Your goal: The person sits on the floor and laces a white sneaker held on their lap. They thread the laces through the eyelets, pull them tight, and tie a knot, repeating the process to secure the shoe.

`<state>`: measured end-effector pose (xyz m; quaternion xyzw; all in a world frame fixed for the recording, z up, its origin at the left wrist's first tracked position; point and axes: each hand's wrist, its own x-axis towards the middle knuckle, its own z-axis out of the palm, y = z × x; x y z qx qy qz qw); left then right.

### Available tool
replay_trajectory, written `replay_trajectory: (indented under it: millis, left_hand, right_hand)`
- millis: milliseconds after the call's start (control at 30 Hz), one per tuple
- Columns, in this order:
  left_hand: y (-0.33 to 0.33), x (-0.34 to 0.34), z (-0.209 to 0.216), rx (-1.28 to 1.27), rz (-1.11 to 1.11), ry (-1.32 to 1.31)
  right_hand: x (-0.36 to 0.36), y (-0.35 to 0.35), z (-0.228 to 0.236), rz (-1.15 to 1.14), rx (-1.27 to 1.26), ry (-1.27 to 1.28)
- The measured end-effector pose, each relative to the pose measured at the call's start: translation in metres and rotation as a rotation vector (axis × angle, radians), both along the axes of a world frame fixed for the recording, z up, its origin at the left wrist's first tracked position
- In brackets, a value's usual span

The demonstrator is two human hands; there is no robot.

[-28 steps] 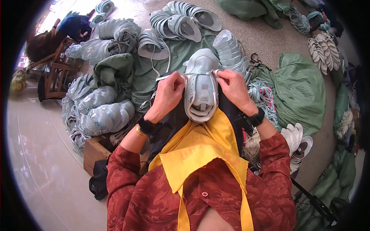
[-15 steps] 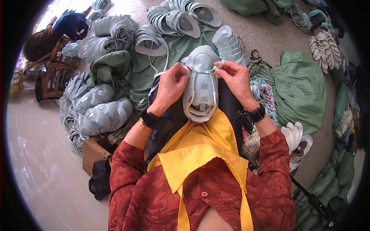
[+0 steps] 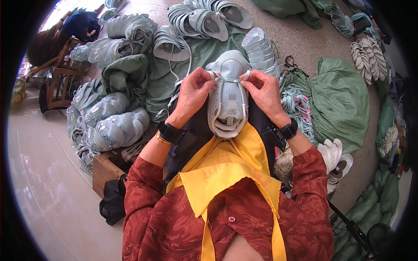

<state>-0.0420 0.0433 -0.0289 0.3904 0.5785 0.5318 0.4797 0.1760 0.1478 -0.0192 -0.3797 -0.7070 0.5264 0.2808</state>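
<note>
A pale grey-blue shoe upper (image 3: 229, 102) rests on my lap, its toe pointing away from me and its heel opening near the yellow apron (image 3: 230, 158). A light shoelace (image 3: 230, 80) crosses its front part. My left hand (image 3: 194, 92) pinches the lace on the left side, thumb against forefinger. On the opposite side my right hand (image 3: 264, 90) pinches the other end of the lace. Both hands sit just beside the upper, level with each other. A loose length of lace (image 3: 177, 80) trails down left of my left hand.
Stacks of similar uppers (image 3: 202, 24) lie ahead on green cloth, with more stacked uppers (image 3: 117, 128) at the left. A wooden box (image 3: 104, 172) stands by my left leg. Bundled laces (image 3: 298, 108) and a green sack (image 3: 342, 104) lie to the right. A wooden chair (image 3: 65, 82) stands far left.
Both hands have drawn slightly closer to the shoe upper, and the lace ends between the fingers look shorter. The upper stays in nearly the same place.
</note>
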Motion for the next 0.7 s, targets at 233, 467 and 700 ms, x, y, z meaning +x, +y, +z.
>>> replay_trajectory:
  millis: [233,467,700]
  left_hand:
    - [0.0059,0.0049,0.0006,0.066,0.042,-0.177]
    - [0.0090,0.0088,-0.0021,0.074,0.086,-0.190]
    - [0.0072,0.0090,0.0002,0.069,0.079,-0.168]
  right_hand:
    - [0.0000,-0.0024,-0.0052,-0.037,-0.026,0.058]
    - [0.0004,-0.0022,-0.0095,-0.041,-0.039,0.063]
    - [0.0017,-0.0021,-0.0110,-0.044,-0.050,0.055]
